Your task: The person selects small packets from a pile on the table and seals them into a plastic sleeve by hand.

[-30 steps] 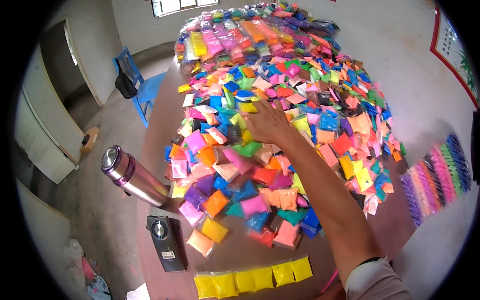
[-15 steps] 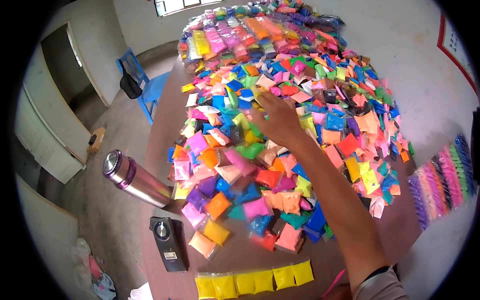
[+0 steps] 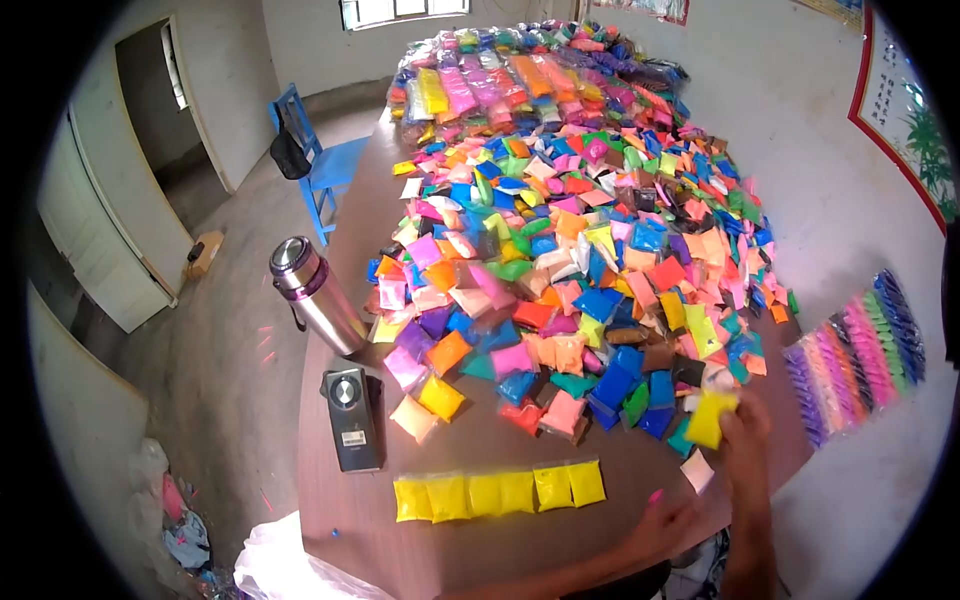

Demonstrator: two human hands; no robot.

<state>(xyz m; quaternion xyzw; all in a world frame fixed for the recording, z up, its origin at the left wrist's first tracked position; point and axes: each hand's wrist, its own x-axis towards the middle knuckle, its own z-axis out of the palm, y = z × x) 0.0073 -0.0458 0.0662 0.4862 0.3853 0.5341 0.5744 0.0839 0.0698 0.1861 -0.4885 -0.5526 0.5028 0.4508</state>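
My right hand (image 3: pixel 748 425) is closed on a yellow packet (image 3: pixel 711 419), held at the right front edge of the heap of small coloured packets (image 3: pixel 560 300). Low in the view, my left hand (image 3: pixel 660 530) is closed around a slim pink object (image 3: pixel 655 496); only its tip shows and its kind is unclear. A pale pink packet (image 3: pixel 697 471) lies between the two hands. To the left of them, a row of several yellow packets (image 3: pixel 485 497) lies side by side on the brown table (image 3: pixel 400 555).
A steel flask (image 3: pixel 325 300) and a dark box-shaped device (image 3: pixel 352 420) stand at the left table edge. Larger bagged bundles (image 3: pixel 500 85) fill the far end. Rows of coloured twisted pieces (image 3: pixel 855 355) lie at right. A blue chair (image 3: pixel 325 165) stands beyond the left edge.
My right hand has come back from the middle of the heap to its near right edge, now with a yellow packet. My left hand has come into fuller view. The camera view has shifted.
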